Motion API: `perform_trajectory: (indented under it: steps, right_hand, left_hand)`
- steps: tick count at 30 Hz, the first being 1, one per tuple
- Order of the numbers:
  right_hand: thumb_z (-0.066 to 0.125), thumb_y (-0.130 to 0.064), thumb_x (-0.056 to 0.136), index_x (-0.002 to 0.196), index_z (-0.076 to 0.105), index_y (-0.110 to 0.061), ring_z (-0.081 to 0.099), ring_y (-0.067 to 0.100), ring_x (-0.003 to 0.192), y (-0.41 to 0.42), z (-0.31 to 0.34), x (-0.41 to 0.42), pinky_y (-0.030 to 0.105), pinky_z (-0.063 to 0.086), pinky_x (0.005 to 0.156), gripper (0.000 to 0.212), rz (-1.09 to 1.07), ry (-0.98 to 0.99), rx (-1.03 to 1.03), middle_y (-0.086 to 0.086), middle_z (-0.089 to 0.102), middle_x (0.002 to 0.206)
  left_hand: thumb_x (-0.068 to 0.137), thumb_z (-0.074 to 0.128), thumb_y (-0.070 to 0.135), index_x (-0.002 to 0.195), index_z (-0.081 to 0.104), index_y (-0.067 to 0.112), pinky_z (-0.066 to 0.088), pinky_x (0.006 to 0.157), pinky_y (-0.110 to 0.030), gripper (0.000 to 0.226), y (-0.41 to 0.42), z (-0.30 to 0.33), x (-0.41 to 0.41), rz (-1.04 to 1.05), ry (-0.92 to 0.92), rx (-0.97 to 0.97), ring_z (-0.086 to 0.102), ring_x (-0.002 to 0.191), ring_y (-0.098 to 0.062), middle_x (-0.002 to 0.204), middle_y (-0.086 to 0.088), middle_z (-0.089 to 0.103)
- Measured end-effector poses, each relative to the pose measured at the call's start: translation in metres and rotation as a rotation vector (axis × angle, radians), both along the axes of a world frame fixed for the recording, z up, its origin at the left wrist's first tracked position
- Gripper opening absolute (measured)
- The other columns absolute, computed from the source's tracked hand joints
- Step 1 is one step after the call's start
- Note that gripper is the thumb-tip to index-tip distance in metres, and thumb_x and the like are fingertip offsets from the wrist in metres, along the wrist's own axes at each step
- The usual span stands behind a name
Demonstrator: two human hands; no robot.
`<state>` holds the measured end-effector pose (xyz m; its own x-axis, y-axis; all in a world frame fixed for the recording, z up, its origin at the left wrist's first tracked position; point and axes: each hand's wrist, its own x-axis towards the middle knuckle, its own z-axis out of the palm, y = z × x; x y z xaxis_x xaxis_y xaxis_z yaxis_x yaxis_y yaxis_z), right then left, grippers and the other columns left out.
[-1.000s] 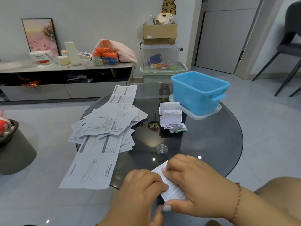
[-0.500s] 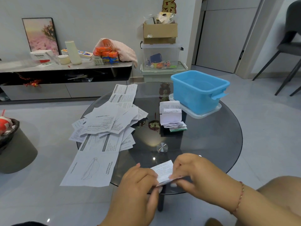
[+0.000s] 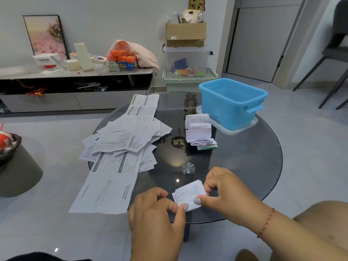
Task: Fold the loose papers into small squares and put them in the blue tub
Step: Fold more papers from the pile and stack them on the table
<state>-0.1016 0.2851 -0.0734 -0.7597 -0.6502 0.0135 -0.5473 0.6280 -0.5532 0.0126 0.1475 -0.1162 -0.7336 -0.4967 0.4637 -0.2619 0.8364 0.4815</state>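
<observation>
Both the left hand [image 3: 158,213] and right hand [image 3: 227,193] pinch 1 folded paper [image 3: 189,194] with curled fingers.

The blue tub [image 3: 232,104] hides its own floor; print on the loose papers [image 3: 122,142] is unreadably small.

1 blue tub [image 3: 231,104], 2 hands, 1 glass table [image 3: 244,157], 2 paper piles

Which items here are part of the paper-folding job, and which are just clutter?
In the job:
- folded paper, pinched by left hand and right hand
- loose papers
- folded stack
- blue tub

Lying about:
- cardboard box
- clear storage bin
- pink cloth
- framed picture
- chair
</observation>
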Motion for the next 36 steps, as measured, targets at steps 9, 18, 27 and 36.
perform_trajectory:
  steps: [9, 18, 27, 36]
  right_hand:
    - [0.071, -0.048, 0.075, 0.063, 0.052, -0.028, 0.039, 0.005, 0.095, -0.004, 0.005, 0.005, 0.023, 0.029, 0.08, 0.03, -0.068, 0.001, 0.09, -0.015, 0.043, 0.089]
    - [0.071, -0.055, 0.071, 0.075, 0.034, -0.037, 0.036, 0.008, 0.094, 0.007, 0.013, 0.001, 0.025, 0.03, 0.08, 0.041, -0.097, 0.052, 0.156, -0.018, 0.036, 0.088]
    - [0.061, -0.047, 0.08, 0.101, 0.065, -0.031, 0.05, 0.001, 0.112, 0.016, -0.006, 0.014, 0.026, 0.038, 0.093, 0.027, 0.464, 0.357, -0.081, -0.019, 0.057, 0.111]
    - [0.064, -0.02, 0.081, 0.078, 0.07, -0.023, 0.055, 0.007, 0.081, 0.001, 0.005, 0.016, 0.03, 0.041, 0.075, 0.007, 0.379, 0.518, -0.328, -0.015, 0.063, 0.081]
  left_hand:
    - [0.052, 0.088, 0.039, 0.049, 0.048, 0.034, 0.032, 0.07, -0.029, 0.04, -0.003, 0.004, -0.002, 0.006, -0.054, 0.024, 0.041, 0.073, -0.005, 0.074, 0.022, 0.05]
    - [0.062, 0.079, 0.023, 0.08, 0.064, 0.041, 0.039, 0.074, -0.033, 0.03, -0.017, -0.006, -0.002, -0.206, 0.15, 0.021, 0.044, 0.095, -0.003, 0.102, 0.025, 0.058]
    - [0.079, 0.063, 0.036, 0.079, 0.071, 0.026, 0.042, 0.093, -0.035, 0.013, -0.027, -0.013, 0.007, -0.528, 0.314, -0.408, 0.059, 0.097, -0.008, 0.084, 0.014, 0.068]
    - [0.085, 0.058, 0.019, 0.081, 0.064, 0.021, 0.044, 0.082, -0.031, 0.008, -0.018, 0.014, 0.001, -0.429, 0.427, -0.388, 0.053, 0.071, -0.011, 0.069, 0.007, 0.062]
